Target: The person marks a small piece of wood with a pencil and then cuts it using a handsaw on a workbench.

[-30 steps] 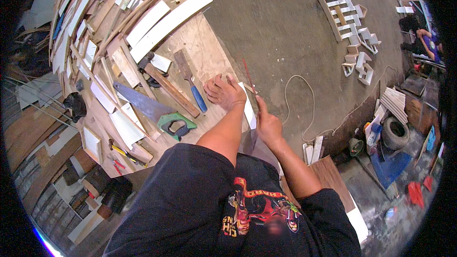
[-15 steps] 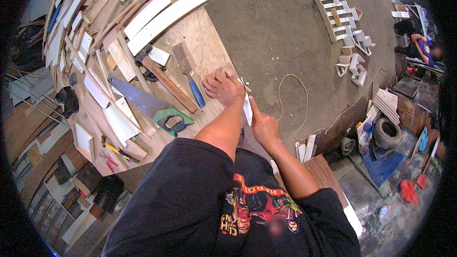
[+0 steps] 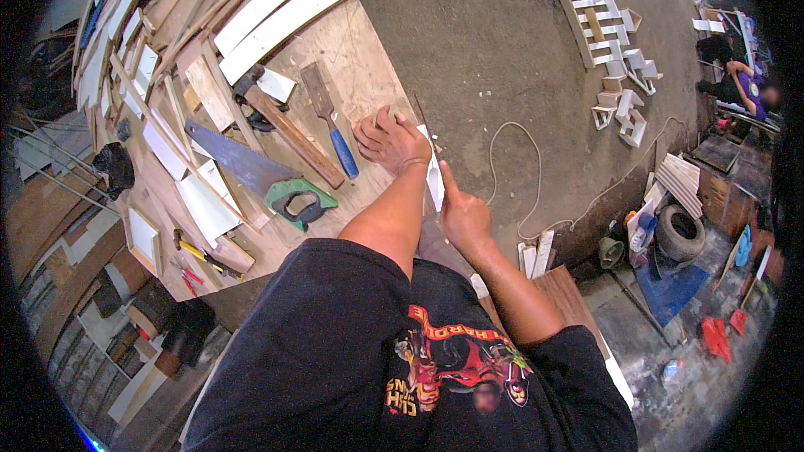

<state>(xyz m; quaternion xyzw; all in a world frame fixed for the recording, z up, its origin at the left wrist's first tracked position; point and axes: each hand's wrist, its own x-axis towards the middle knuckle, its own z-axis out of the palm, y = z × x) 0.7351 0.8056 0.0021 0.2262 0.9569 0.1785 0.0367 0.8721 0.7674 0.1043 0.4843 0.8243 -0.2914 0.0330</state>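
In the head view, the left hand (image 3: 390, 142) rests on the plywood tabletop (image 3: 368, 59), fingers bent and close together (I cannot tell whether they pinch anything), just beside a blue-handled chisel (image 3: 342, 152). A white strip (image 3: 435, 187) lies at the table edge, between the wrists. The right hand (image 3: 466, 216) points its index finger along a thin blade (image 3: 421, 108), other fingers curled around its hidden end.

And here's the table (image 3: 374, 67), a strip (image 3: 435, 187) at its edge between the left hand (image 3: 391, 142) and the right hand (image 3: 466, 216); chisel (image 3: 340, 144) just left of the left hand, hammer (image 3: 295, 136) left of that, handsaw (image 3: 239, 161) further left, boards (image 3: 301, 25) lying beyond them all, and over right on the floor (image 3: 469, 42) the cord (image 3: 541, 174), frames (image 3: 597, 25) beyond it, the tyre (image 3: 673, 249) further right
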